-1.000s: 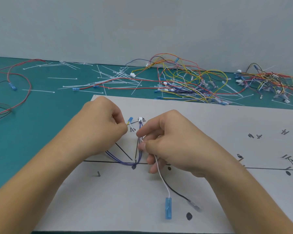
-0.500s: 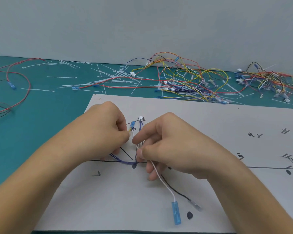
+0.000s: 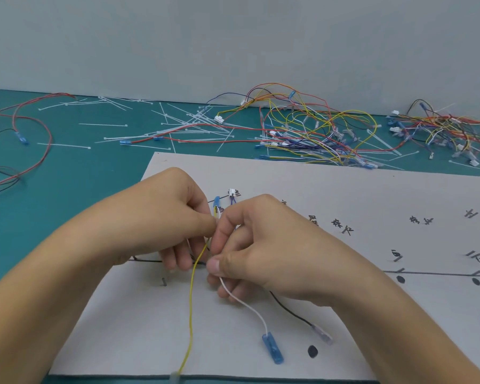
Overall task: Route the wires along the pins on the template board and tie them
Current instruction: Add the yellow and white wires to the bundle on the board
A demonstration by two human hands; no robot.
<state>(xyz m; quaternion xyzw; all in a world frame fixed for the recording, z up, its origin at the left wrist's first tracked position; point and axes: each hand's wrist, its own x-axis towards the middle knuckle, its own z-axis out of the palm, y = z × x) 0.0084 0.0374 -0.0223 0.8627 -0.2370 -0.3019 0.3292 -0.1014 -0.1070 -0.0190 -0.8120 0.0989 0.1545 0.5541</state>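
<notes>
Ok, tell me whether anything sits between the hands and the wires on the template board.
Nothing visible does. The left hand pinches the yellow wire and the right hand pinches the white wire, directly, over the template board. Both wires trail free toward the near edge; what lies under the fingers is hidden.

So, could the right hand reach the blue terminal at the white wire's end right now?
Probably yes: the blue terminal lies uncovered on the template board close to the right hand, though that hand is pinching the white wire.
</notes>
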